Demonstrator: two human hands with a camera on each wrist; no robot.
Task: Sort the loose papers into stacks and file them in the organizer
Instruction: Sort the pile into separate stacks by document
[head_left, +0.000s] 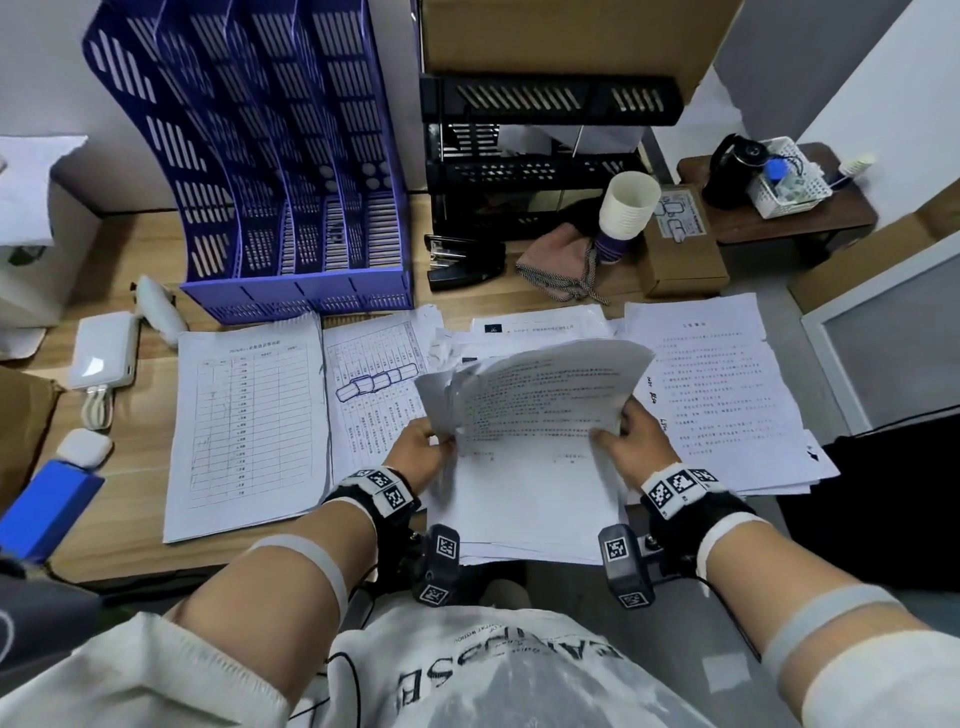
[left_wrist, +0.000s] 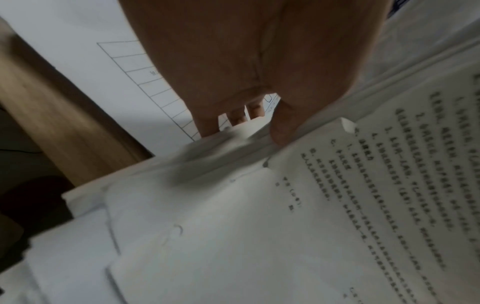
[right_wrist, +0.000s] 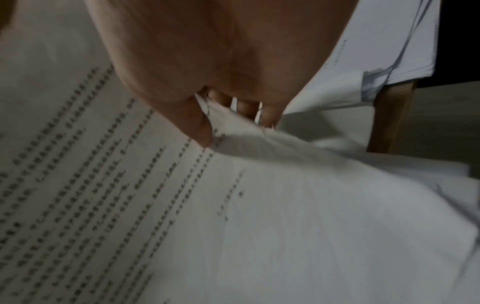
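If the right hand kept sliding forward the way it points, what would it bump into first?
Probably the curled sheets that the right hand itself pinches; beyond them lie loose papers on the desk, though depth is unclear.

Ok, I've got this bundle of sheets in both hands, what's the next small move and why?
Probably set the bundle down on the text-page stack at the right. Both the left hand and the right hand grip its side edges, its top sheet carries dense text like that stack, and the blue organizer slots look empty.

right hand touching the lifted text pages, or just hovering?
Touching. In the right wrist view, the right hand pinches the lifted text pages between thumb and fingers; the head view agrees.
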